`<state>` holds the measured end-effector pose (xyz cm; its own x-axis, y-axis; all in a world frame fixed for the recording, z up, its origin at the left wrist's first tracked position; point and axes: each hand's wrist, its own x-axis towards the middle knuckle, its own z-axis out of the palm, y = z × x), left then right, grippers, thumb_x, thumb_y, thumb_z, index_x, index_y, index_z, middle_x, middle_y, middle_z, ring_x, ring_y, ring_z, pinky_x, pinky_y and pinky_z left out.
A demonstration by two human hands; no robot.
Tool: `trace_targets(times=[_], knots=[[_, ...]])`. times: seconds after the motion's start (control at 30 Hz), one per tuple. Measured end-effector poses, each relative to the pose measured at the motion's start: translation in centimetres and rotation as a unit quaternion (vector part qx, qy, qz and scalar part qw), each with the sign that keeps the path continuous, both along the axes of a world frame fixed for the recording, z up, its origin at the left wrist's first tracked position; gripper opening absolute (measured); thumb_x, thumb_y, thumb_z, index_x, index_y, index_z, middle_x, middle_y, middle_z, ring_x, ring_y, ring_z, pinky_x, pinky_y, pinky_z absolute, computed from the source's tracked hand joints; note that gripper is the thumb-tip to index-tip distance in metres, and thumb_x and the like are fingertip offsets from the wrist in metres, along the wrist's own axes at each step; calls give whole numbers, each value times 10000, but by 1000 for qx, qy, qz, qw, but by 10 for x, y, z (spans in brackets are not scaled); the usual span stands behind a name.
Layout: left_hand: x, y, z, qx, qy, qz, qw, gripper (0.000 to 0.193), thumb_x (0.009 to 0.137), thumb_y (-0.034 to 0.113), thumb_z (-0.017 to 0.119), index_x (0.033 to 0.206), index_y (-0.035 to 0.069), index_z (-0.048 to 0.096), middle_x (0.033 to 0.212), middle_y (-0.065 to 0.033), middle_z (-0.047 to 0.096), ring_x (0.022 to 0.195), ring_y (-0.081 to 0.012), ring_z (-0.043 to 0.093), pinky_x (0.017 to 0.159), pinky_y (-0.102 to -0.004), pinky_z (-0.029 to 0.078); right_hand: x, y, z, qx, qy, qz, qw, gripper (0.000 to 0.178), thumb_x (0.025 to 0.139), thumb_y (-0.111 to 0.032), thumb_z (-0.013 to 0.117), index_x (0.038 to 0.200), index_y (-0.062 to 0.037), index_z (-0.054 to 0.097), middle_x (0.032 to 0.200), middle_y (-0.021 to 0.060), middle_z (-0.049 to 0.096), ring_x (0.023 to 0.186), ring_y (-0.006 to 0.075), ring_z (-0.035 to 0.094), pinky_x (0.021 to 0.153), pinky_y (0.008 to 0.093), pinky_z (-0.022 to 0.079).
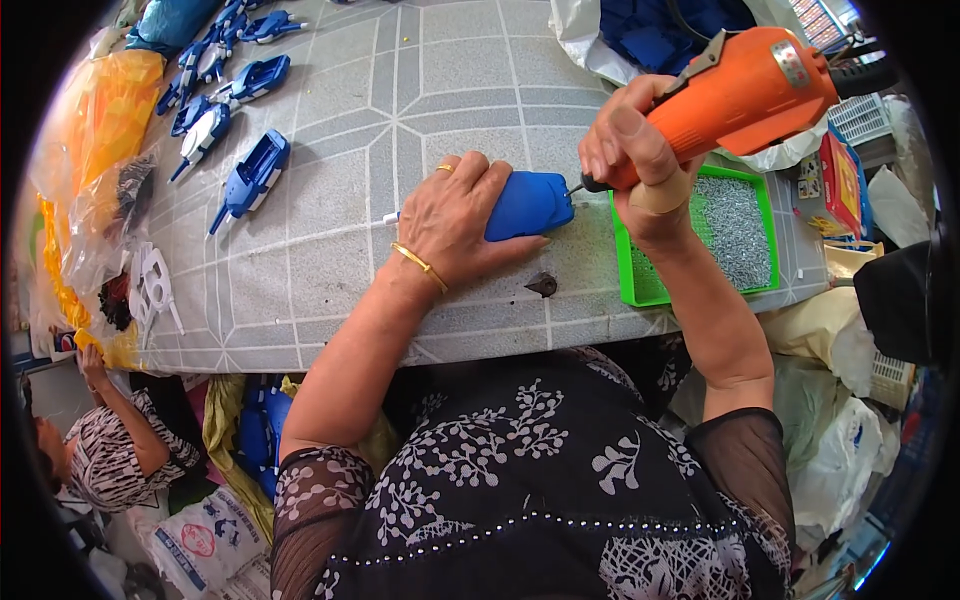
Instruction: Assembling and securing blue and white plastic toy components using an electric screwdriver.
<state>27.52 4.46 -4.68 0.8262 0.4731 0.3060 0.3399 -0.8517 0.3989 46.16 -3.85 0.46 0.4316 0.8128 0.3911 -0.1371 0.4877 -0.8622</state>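
The blue case [535, 208] looks smooth; left hand [450, 212], half curled, holds it; right hand [640, 150] firmly grips orange screwdriver [735, 100], perhaps touching

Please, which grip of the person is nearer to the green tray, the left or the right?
Right. The right grip, around the orange screwdriver, appears at the far left corner of the green tray; the left grip, on the blue case, is farther off, left of it.
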Motion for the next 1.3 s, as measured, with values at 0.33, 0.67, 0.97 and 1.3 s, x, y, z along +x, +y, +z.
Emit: trace_targets(times=[0.33,0.67,0.97,1.3], knots=[[6,5,5,21,-27,-2,999,633,671,478,826,1109,62,637,997,-112,572,934,-333,605,798,-446,521,3,11,4,-40,-12,19,999,281,848,-198,771,750,-83,533,582,-18,510,501,64,503,464,232,374],[-4,2,10,16,28,40,999,670,713,468,829,1197,62,607,1095,-162,590,1062,-371,598,896,-474,503,26,-2,-2,44,-8,-121,992,366,937,-226,698,1180,-12,527,758,-8,555,622,85,530,611,248,461],[-242,-57,109,124,-73,312,939,579,720,395,866,1113,21,665,1025,-178,640,899,-376,656,781,-452,537,67,-88,17,59,-406,-462,786,670,940,-123,626,1519,25,321,1536,205,417,1410,330,421,1163,452,306],[-352,-164,-38,63,93,453,884,705,662,443,870,1169,30,607,1054,-172,585,958,-396,569,810,-475,486,36,114,1,-45,-642,-73,762,466,790,-152,711,1241,-92,614,1255,131,619,1182,337,582,999,451,452]])
